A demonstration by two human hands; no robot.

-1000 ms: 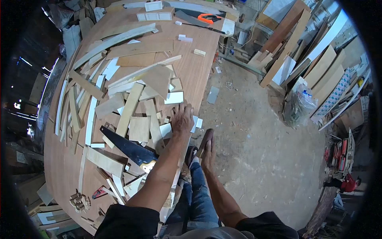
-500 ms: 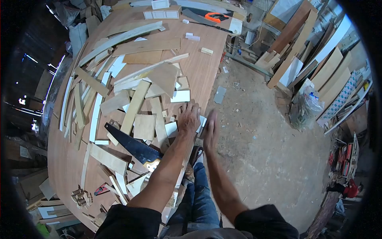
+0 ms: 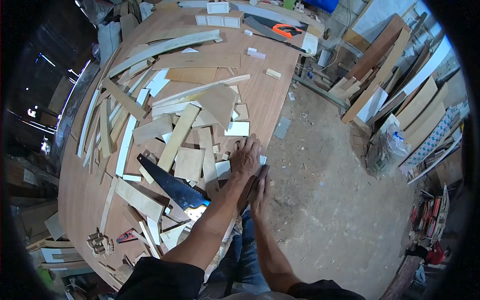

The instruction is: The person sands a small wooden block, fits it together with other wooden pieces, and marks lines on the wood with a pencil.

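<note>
At the table's right edge my left hand (image 3: 245,157) lies palm down over a small white block (image 3: 263,160), holding it; most of the block is hidden beneath the hand. Just beyond the edge, my right hand (image 3: 259,194) grips a dark flat piece (image 3: 263,172) against the near side of the block. Its exact kind cannot be made out. A handsaw (image 3: 172,184) with a black blade lies left of my forearm. Close to my left fingers are a white-faced block (image 3: 237,129) and another white piece (image 3: 223,170).
Wood strips and offcuts (image 3: 180,135) cover the table's left and middle. An orange-handled saw (image 3: 287,31) and a white-fronted box (image 3: 218,20) lie at the far end. Boards (image 3: 377,67) lean at right beside a clear plastic bag (image 3: 387,152). Debris dots the floor (image 3: 325,200).
My right hand has moved toward me and in against the table edge with the dark piece. My left hand stays on the white block. The whole view has shifted slightly.
</note>
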